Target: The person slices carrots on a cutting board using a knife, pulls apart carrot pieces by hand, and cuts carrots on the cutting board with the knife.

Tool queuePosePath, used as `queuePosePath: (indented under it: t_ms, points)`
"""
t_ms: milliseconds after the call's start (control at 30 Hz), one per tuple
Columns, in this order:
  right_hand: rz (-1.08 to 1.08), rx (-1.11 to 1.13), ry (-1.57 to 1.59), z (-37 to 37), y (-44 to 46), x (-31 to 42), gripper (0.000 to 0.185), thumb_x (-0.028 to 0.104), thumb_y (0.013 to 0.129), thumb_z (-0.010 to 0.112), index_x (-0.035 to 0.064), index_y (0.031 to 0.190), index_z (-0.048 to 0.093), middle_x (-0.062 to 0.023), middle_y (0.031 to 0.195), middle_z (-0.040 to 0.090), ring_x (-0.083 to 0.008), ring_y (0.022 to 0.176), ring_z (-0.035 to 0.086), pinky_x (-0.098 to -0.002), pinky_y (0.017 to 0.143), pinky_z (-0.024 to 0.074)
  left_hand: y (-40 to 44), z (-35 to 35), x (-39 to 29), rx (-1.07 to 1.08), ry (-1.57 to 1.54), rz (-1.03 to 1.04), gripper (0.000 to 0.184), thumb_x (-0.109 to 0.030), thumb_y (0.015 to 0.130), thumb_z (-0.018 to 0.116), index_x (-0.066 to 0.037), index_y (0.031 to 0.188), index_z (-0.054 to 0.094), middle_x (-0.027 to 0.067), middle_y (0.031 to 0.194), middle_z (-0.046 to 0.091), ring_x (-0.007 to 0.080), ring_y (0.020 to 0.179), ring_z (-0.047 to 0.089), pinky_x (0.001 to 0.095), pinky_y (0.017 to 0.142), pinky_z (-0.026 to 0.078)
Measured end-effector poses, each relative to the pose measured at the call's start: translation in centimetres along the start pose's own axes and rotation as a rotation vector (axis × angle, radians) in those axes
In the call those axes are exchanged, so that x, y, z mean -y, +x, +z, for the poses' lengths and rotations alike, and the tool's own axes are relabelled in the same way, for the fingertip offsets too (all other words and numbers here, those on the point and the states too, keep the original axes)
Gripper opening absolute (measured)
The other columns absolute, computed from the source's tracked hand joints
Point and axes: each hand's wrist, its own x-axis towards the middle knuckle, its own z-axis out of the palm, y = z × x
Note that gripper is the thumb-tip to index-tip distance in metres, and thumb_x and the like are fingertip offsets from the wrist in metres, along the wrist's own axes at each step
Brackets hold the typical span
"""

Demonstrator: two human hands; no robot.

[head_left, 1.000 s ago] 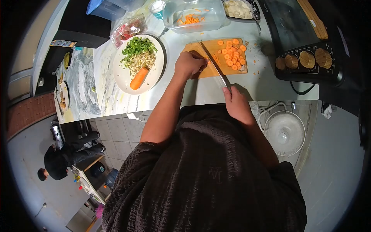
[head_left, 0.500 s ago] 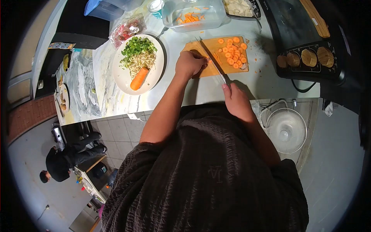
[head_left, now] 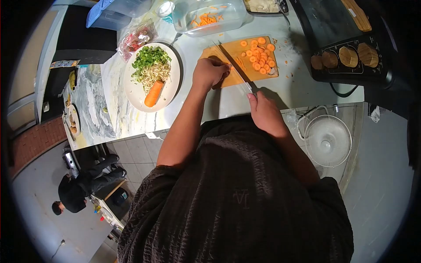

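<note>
My right hand (head_left: 265,113) is wrapped round the handle of a knife (head_left: 232,65), whose blade lies slantwise over a wooden cutting board (head_left: 263,77). On the board's left part, my left hand (head_left: 209,74) is closed, its fingertips pinching a small piece of carrot beside the blade. Round carrot slices (head_left: 262,57) are gathered on the right half of the board, with thin strips near the knife. To the left, a white plate (head_left: 131,94) holds chopped greens (head_left: 149,58), bean sprouts (head_left: 151,75) and a thick carrot piece (head_left: 153,94).
Behind the board stands a clear container (head_left: 210,30) with carrot strips, near a white cup (head_left: 165,9) and a plastic bag (head_left: 138,38). A black oven (head_left: 346,65) with wooden knobs is at right. A fan (head_left: 328,141) stands below. Another person (head_left: 72,193) is at lower left.
The view has shifted and turned slightly, so the counter items sit differently in frame. Both hands keep nearly the same pose at the board, with the knife still beside my left fingertips.
</note>
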Motion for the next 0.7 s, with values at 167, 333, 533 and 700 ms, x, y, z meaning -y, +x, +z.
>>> queuePosePath:
  t_ms: [167, 333, 533, 700]
  points:
    - [0.034, -0.001, 0.003, -0.09, 0.10, 0.30, 0.045, 0.038, 0.103, 0.042, -0.0045, 0.097, 0.055, -0.0312, 0.090, 0.064, -0.0513, 0.089, 0.061, -0.0563, 0.080, 0.0474, -0.55, 0.12, -0.50, -0.003, -0.033, 0.020, 0.023, -0.017, 0.083, 0.076, 0.005, 0.079, 0.072, 0.0059, 0.064, 0.065, 0.0101, 0.052, 0.055, 0.0255, 0.046, 0.041]
    - [0.051, -0.018, -0.022, -0.19, 0.30, 0.44, 0.044, 0.038, 0.102, 0.044, -0.0042, 0.097, 0.055, -0.0312, 0.088, 0.065, -0.0497, 0.088, 0.063, -0.0558, 0.078, 0.0497, -0.40, 0.18, -0.23, -0.021, -0.026, 0.032, 0.023, -0.017, 0.084, 0.075, 0.005, 0.077, 0.071, 0.0053, 0.062, 0.063, 0.0101, 0.048, 0.053, 0.0263, 0.042, 0.038]
    - [0.070, 0.035, 0.021, -0.22, 0.48, 0.49, 0.043, 0.037, 0.101, 0.046, -0.0045, 0.097, 0.056, -0.0308, 0.087, 0.065, -0.0494, 0.087, 0.063, -0.0555, 0.078, 0.0502, -0.41, 0.15, -0.31, -0.003, -0.012, -0.017, 0.023, -0.017, 0.084, 0.075, 0.004, 0.077, 0.070, 0.0054, 0.060, 0.061, 0.0101, 0.046, 0.050, 0.0267, 0.040, 0.036]
    - [0.057, 0.021, 0.042, 0.14, 0.78, 0.28, 0.044, 0.037, 0.101, 0.048, -0.0053, 0.096, 0.056, -0.0317, 0.087, 0.065, -0.0499, 0.087, 0.063, -0.0559, 0.077, 0.0501, -0.70, -0.06, -0.60, 0.013, 0.045, -0.021, 0.026, -0.024, 0.084, 0.074, 0.001, 0.078, 0.073, 0.0063, 0.064, 0.068, 0.0139, 0.051, 0.060, 0.0301, 0.050, 0.046]
